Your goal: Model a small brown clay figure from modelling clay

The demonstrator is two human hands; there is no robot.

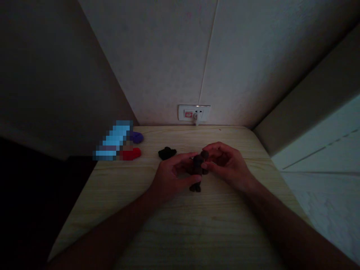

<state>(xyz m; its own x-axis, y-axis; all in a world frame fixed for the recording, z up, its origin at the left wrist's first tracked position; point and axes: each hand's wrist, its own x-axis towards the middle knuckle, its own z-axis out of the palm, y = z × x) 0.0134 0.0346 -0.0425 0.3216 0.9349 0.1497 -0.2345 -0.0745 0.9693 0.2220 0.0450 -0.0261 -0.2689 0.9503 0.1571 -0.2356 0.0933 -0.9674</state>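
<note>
Both of my hands meet over the middle of a light wooden table (174, 228) in dim light. My left hand (171, 176) and my right hand (227, 163) are closed on a small dark brown piece (198, 168), a lumpy shape like soft fabric or clay, held just above the tabletop. Its lower end (195, 188) hangs below my fingers near the wood. I cannot make out exactly what the piece is.
A small black lump (167, 153) lies on the table left of my hands. Farther left lie a red piece (131, 153), a purple piece (137, 137) and a blurred blue patch (115, 140). A wall socket (194, 113) sits at the table's back edge.
</note>
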